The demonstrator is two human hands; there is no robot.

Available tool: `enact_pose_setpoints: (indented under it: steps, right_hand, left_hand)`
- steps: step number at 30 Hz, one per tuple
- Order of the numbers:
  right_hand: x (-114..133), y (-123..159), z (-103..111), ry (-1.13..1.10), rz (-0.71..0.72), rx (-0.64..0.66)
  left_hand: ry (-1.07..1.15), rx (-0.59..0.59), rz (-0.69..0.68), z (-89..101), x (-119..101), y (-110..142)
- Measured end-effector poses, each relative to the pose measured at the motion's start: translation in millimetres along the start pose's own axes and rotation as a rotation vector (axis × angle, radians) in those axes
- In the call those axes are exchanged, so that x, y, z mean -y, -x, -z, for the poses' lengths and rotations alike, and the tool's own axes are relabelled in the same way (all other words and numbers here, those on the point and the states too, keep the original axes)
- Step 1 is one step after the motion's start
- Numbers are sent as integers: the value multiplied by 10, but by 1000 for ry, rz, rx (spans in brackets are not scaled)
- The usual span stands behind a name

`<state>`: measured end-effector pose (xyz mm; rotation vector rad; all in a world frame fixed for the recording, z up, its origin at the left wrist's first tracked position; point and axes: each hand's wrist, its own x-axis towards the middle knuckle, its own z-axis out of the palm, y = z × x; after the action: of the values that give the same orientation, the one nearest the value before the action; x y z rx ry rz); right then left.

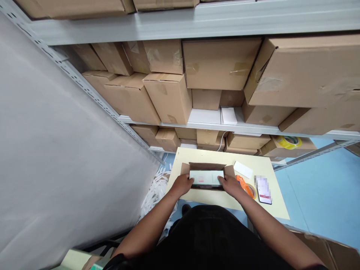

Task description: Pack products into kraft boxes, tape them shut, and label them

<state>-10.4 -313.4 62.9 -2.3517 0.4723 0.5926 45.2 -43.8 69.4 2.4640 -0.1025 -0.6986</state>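
A long pale green-white box [206, 177] with a small pink mark lies level at the mouth of an open cardboard box [206, 165]. My left hand [182, 185] grips its left end, thumb on top and fingers hidden below. At the other end, my right hand [229, 184] holds it the same way, thumb pressing on the top face. Side flaps of the cardboard box stand out beyond both hands. Just right of my right hand lies an orange tape dispenser [244, 185] with a roll of clear tape.
The cream table [270, 170] also bears a white slip [243, 169] and a phone [263, 189]. Behind it, grey shelving [197, 22] holds several cardboard boxes. A yellow tape roll [289, 141] rests on one box. White paper strips [154, 191] litter the floor at left, beside a grey wall.
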Motion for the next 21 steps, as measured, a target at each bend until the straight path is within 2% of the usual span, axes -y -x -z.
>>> enact_pose_setpoints:
  steps: [5,10,15,18,21]
  right_hand:
    - [-66,-222,-109,174,79,52]
    - [-46,-397,-142,273,4,119]
    - [37,-466,-86,299,-24,106]
    - [61,-396,-63,317,-21,65]
    - [-55,-229,-49,265,-11,-22]
  left_hand:
    - [-88,29,58,-102,100,-138]
    - [-76,57,86,-161,134,-282]
    - [-81,108,103,-159,56,-400]
    - [-104,60,88,-144,58,-376]
    - [-112,-73,5,-154,173,-230]
